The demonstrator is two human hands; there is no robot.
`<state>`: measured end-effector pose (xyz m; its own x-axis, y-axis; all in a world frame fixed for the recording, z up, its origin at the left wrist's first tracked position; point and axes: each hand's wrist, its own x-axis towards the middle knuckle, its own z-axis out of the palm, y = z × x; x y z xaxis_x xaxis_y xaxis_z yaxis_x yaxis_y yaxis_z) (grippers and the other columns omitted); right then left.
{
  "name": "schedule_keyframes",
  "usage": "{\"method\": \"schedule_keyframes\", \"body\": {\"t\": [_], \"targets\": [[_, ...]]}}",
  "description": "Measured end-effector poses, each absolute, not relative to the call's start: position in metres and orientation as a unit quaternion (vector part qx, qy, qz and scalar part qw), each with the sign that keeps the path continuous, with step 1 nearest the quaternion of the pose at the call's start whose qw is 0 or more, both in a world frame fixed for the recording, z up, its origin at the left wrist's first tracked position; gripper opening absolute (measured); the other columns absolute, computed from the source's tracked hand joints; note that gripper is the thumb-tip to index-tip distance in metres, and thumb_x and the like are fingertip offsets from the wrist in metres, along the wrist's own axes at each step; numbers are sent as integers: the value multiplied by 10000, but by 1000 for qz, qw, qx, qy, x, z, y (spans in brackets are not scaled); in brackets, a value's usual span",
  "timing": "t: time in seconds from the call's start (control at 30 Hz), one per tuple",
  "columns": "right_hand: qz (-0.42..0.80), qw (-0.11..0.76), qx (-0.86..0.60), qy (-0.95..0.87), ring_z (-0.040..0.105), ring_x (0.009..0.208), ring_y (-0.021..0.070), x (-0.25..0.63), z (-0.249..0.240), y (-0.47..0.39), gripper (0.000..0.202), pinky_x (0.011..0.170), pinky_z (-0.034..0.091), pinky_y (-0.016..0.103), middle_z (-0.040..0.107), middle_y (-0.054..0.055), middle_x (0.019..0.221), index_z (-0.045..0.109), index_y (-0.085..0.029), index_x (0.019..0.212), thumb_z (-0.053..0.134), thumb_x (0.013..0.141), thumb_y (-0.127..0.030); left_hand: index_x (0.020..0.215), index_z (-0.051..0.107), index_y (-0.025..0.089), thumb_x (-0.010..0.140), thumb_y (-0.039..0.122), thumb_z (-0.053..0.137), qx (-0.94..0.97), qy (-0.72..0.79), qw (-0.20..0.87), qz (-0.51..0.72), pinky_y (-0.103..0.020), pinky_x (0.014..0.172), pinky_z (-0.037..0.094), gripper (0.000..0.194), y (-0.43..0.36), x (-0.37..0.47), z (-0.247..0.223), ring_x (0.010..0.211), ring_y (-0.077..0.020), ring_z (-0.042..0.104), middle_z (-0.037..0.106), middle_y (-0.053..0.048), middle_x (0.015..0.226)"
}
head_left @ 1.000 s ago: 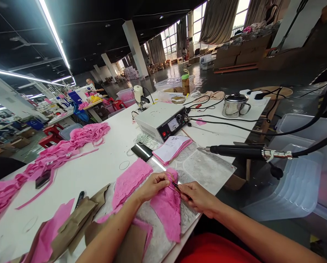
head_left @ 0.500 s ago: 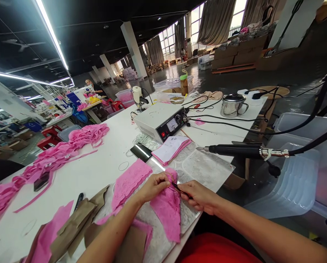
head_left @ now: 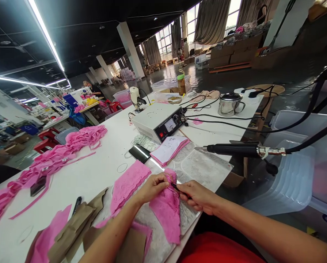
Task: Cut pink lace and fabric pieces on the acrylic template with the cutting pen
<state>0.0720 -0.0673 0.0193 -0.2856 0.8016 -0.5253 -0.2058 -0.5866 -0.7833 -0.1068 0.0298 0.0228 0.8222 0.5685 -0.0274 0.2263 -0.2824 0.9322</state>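
Observation:
My left hand [head_left: 152,187] is closed in a pinch on a piece of pink lace fabric [head_left: 167,217], bunched at the fingertips and hanging down over the grey marbled board [head_left: 207,164]. In my right hand [head_left: 198,196] is a slim black tool [head_left: 175,187], its tip against the bunched lace beside my left fingers. Whether it is tweezers or a small cutter I cannot make out. Flat to the left of my left hand lies another pink lace piece [head_left: 129,180]. A stack of pink pieces with a marked white paper [head_left: 170,148] on top lies beyond my hands.
A black-handled pen tool [head_left: 234,149] on a cable juts over the board's right side. Behind stand a control box [head_left: 158,120], a phone [head_left: 139,153] and a steel mug [head_left: 230,104]. Pink garments [head_left: 67,146] and brown paper [head_left: 72,223] lie left; clear bins [head_left: 286,182] stand right.
The view has shifted slightly, so the surroundings sit a little further left and up. Both hands keep their hold on the lace and the black tool, nearly unmoved.

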Motion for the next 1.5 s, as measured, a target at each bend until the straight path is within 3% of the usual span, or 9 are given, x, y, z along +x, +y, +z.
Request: {"method": "schedule_keyframes", "body": {"t": [0.63,0.83,0.97,1.27,1.37,1.5], "targets": [[748,327,-507,-277,164,322,-2,71,26,-63,368,323,41,156,358,-87,472,385,-167,577,415,929,-270,691,516,154,882,406,550,789,248,540,155,-266,731,384,318,27,-104,29,775,-148,480,532,-27,800],[757,327,-486,-291,186,339,3,82,24,-71,264,321,47,153,380,-77,524,574,-131,740,454,906,-298,682,496,154,873,444,545,786,265,535,159,-253,681,370,351,27,-103,29,722,-134,448,499,-14,761],[749,363,-476,-285,185,362,3,102,24,-77,289,330,53,152,379,-72,564,611,-126,835,468,899,-369,662,467,157,862,475,544,790,277,523,158,-246,640,347,383,27,-102,30,691,-127,413,460,-3,730],[666,393,-513,-374,166,407,46,95,19,-66,350,379,89,216,322,-83,560,573,-169,798,456,848,-494,695,514,150,874,457,532,779,276,543,151,-262,704,389,356,27,-100,29,736,-138,455,506,-12,764],[539,435,-536,-482,274,503,74,84,13,-60,344,459,203,226,307,-67,561,477,-179,638,506,814,-474,730,539,151,877,460,531,771,280,553,150,-267,725,407,343,26,-100,30,757,-144,477,535,-21,796],[416,426,-583,-553,327,551,87,76,6,-52,287,529,243,241,357,-69,561,420,-193,613,620,728,-363,762,555,150,878,449,539,761,279,565,152,-269,743,410,321,26,-100,29,773,-144,489,549,-23,814]]}}
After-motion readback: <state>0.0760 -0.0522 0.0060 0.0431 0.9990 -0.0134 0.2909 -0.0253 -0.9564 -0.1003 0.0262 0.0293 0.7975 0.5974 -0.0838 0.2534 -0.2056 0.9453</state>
